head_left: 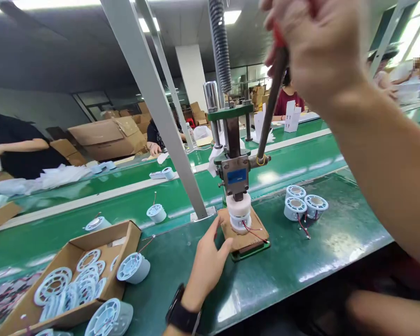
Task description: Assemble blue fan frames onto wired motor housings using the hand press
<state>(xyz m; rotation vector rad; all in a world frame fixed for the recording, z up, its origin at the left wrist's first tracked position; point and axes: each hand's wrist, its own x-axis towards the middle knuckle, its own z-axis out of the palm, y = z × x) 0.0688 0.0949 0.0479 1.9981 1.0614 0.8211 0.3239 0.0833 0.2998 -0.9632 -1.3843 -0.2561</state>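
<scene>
My right hand (322,51), raised at the upper right and slightly blurred, is wrapped round the lever (273,98) of a hand press (235,172). Under the press ram, a white round pad (238,204) bears on a pale cylindrical motor housing (240,222) with red and dark wires. That housing stands on the brown base board (247,241). My left hand (210,261) is beside the board's left edge, thumb and fingers apart, holding nothing. To the right of the press stand three light-blue housings (296,207) with wires.
At left a cardboard box (126,235) holds several light-blue rings (87,282). More housings (135,267) stand beside it. A slanted grey post (161,112) rises just behind the bench. Beyond runs a green conveyor (126,193), with people (17,144) working on its far side.
</scene>
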